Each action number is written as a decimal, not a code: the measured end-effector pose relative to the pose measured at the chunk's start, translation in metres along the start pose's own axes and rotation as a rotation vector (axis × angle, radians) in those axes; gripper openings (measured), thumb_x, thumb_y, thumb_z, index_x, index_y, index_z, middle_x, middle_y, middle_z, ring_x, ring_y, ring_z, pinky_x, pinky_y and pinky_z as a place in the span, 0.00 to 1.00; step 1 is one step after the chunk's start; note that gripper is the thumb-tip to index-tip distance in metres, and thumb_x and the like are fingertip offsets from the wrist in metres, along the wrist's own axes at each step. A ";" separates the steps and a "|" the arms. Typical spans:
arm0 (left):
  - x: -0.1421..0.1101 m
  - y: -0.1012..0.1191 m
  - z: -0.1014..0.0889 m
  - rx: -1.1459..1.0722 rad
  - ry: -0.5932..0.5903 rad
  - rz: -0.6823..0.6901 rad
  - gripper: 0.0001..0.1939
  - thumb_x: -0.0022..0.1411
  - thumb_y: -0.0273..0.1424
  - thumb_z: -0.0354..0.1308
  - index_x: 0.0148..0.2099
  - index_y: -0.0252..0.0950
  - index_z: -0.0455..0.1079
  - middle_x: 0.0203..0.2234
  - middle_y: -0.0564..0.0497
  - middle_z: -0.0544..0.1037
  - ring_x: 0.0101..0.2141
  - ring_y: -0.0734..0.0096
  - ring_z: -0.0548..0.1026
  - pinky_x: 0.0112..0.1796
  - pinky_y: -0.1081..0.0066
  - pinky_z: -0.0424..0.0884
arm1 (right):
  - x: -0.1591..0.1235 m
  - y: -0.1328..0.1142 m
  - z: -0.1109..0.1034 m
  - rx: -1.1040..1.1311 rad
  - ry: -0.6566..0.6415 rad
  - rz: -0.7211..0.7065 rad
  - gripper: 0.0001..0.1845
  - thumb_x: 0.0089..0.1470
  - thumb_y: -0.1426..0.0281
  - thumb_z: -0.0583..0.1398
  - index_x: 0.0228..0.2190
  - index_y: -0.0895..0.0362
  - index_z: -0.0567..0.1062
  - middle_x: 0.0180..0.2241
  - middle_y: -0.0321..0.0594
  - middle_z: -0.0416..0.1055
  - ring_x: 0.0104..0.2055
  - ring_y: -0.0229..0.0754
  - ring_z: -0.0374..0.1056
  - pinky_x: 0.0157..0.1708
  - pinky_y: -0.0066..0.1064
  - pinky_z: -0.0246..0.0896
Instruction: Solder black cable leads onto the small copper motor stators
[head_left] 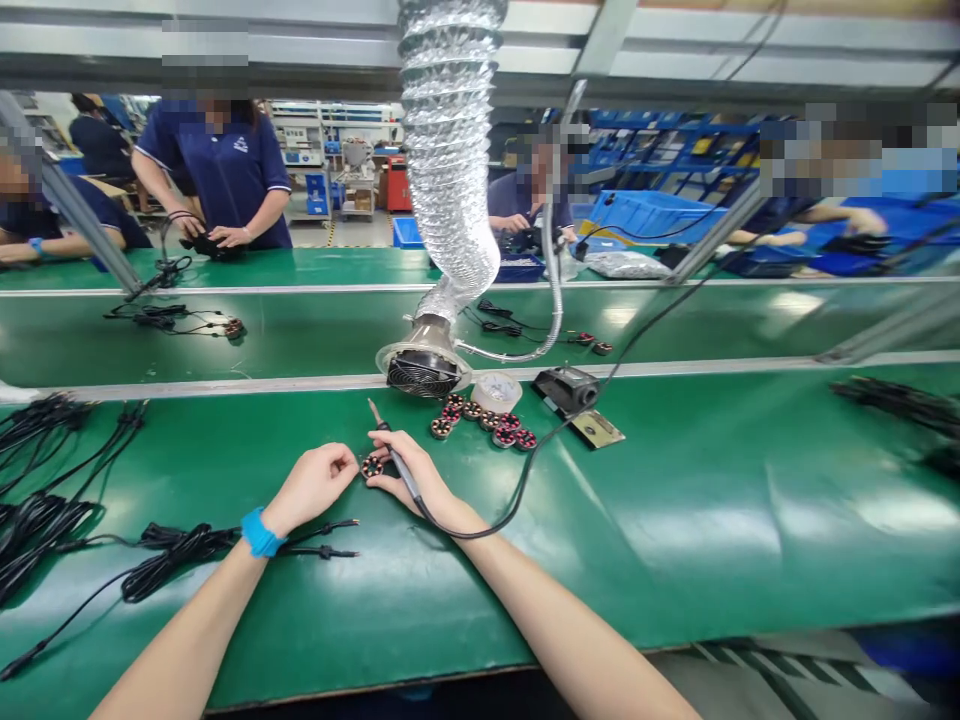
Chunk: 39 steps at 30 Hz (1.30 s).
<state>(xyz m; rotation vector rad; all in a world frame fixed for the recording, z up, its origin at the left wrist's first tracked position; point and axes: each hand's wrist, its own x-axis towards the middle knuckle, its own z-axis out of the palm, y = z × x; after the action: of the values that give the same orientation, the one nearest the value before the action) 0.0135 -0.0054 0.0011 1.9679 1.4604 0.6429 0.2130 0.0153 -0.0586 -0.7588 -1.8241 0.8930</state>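
A soldering iron rests in my right hand, its tip pointing up and away over the green table. The thumb and fingers of that hand also reach a small round motor stator with copper windings. My left hand, with a blue band at the wrist, is closed in a pinch at the stator's left side. Whatever those fingertips hold is too small to make out. Below my left wrist lies a coiled black cable, its split ends passing under the forearm to the right.
Several more stators sit by a tape roll and a soldering iron stand. A fume extractor fan hangs from a foil duct. Black cable bundles lie left and right. Co-workers occupy the opposite side.
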 end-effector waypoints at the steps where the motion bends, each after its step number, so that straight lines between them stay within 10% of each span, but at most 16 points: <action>1: 0.000 0.000 0.000 0.021 -0.016 0.005 0.12 0.59 0.37 0.52 0.29 0.36 0.70 0.23 0.52 0.73 0.25 0.71 0.67 0.28 0.72 0.61 | 0.000 0.000 0.000 -0.010 -0.005 -0.005 0.36 0.48 0.73 0.71 0.56 0.48 0.67 0.45 0.38 0.66 0.43 0.39 0.71 0.49 0.34 0.69; 7: 0.003 0.001 0.011 -0.349 -0.137 -0.175 0.14 0.55 0.42 0.56 0.29 0.36 0.67 0.18 0.56 0.67 0.20 0.73 0.64 0.22 0.74 0.58 | 0.001 -0.001 -0.002 -0.090 -0.018 -0.009 0.34 0.49 0.69 0.70 0.55 0.50 0.67 0.44 0.38 0.66 0.42 0.39 0.69 0.50 0.34 0.68; 13: 0.002 0.007 0.003 -0.683 0.054 -0.194 0.17 0.56 0.44 0.60 0.33 0.34 0.69 0.18 0.56 0.68 0.19 0.77 0.63 0.22 0.75 0.59 | 0.001 -0.007 -0.005 -0.159 -0.023 -0.034 0.32 0.50 0.71 0.70 0.55 0.50 0.67 0.43 0.38 0.66 0.43 0.40 0.68 0.50 0.35 0.66; 27: -0.002 -0.001 0.026 0.076 0.089 0.017 0.10 0.60 0.38 0.58 0.37 0.36 0.71 0.31 0.49 0.75 0.27 0.70 0.69 0.29 0.71 0.63 | -0.001 -0.003 -0.002 -0.056 0.081 0.042 0.31 0.49 0.69 0.70 0.53 0.50 0.68 0.44 0.38 0.64 0.39 0.38 0.69 0.44 0.35 0.71; 34: -0.005 0.002 0.016 0.087 0.085 0.098 0.11 0.63 0.34 0.53 0.34 0.37 0.74 0.29 0.49 0.77 0.29 0.68 0.70 0.33 0.70 0.63 | -0.002 0.001 -0.002 -0.068 0.075 0.019 0.32 0.49 0.69 0.70 0.54 0.49 0.68 0.45 0.38 0.63 0.40 0.38 0.70 0.44 0.34 0.71; 39: -0.001 0.008 0.012 -0.248 0.003 -0.086 0.12 0.58 0.39 0.56 0.31 0.35 0.71 0.21 0.54 0.70 0.23 0.73 0.66 0.25 0.74 0.62 | -0.002 -0.002 -0.003 -0.104 0.049 0.016 0.33 0.49 0.72 0.69 0.55 0.48 0.66 0.44 0.38 0.63 0.41 0.39 0.70 0.47 0.35 0.70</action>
<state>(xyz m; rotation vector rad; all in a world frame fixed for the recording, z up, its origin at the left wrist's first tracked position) 0.0271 -0.0105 -0.0021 1.7062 1.3863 0.7499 0.2162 0.0131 -0.0569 -0.8543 -1.8349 0.7880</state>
